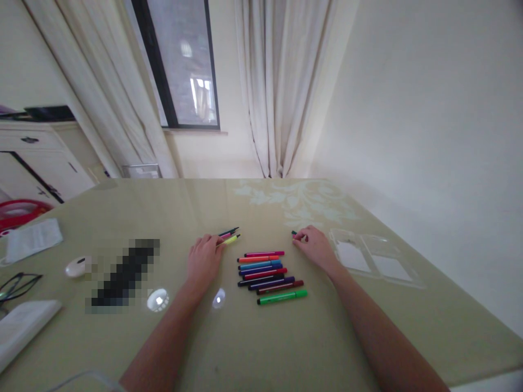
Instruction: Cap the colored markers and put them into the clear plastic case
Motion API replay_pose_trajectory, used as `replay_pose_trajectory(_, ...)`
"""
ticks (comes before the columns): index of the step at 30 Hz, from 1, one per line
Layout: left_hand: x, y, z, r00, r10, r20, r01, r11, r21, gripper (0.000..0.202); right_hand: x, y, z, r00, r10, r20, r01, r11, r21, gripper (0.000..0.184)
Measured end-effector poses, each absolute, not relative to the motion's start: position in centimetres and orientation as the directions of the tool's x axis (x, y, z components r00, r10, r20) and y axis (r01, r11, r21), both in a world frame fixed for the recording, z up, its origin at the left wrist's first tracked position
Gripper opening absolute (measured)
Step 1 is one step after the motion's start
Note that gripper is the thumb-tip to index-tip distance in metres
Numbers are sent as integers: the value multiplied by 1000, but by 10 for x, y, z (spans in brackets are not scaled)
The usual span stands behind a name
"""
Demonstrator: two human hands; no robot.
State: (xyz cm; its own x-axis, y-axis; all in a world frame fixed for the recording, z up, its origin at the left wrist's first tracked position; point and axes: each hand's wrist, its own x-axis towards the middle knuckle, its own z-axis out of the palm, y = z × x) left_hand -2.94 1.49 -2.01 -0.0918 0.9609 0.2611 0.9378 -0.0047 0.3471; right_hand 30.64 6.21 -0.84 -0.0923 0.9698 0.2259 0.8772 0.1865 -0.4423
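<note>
My left hand (205, 255) is closed over a small bunch of felt-tip pens at the left of the row. From under its fingers stick out a yellow pen (231, 240), a pink one and a dark one. My right hand (314, 245) pinches a felt-tip pen with a dark green end (293, 233); the rest of that pen is hidden by the fingers. Between my hands and nearer to me lies a stacked row of felt-tip pens, from a pink pen (265, 254) at the far side to a bright green pen (283, 296) at the near side.
An open clear plastic case (370, 256) lies to the right of my right hand. On the left are a white mouse (77, 267), a blurred-out dark item (125, 277), glasses (18, 287) and a white slab-like object (26, 329). A wall runs along the table's right side.
</note>
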Motion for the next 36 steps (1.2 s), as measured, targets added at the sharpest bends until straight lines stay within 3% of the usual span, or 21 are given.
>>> replay_pose_trajectory(4, -21, 16, -17, -56, 942, 330, 794, -159, 587, 22, 306, 61, -8, -140, 959, 247, 895, 229, -382, 5)
replay_pose_trajectory(7, -13, 13, -14, -39, 924, 380, 699, -246, 671, 19, 303, 60, -5, -211, 927, 309, 850, 330, -410, 5)
replay_pose_trajectory(11, -4, 9, -10, 14, 897, 441, 651, -343, 677, 19, 285, 48, 3, -296, 890, 346, 652, 453, -608, 14)
replay_pose_trajectory(14, 1, 6, -8, 72, 894, 441, 620, -387, 683, 21, 268, 36, 9, -331, 872, 361, 547, 489, -679, 20)
replay_pose_trajectory(27, 7, 2, -9, 203, 885, 418, 583, -453, 675, 24, 254, 24, 16, -320, 819, 477, 498, 573, -650, 13)
replay_pose_trajectory(36, 14, -5, -7, 179, 906, 383, 541, -415, 731, 25, 254, 22, 12, -351, 795, 496, 473, 607, -639, 12)
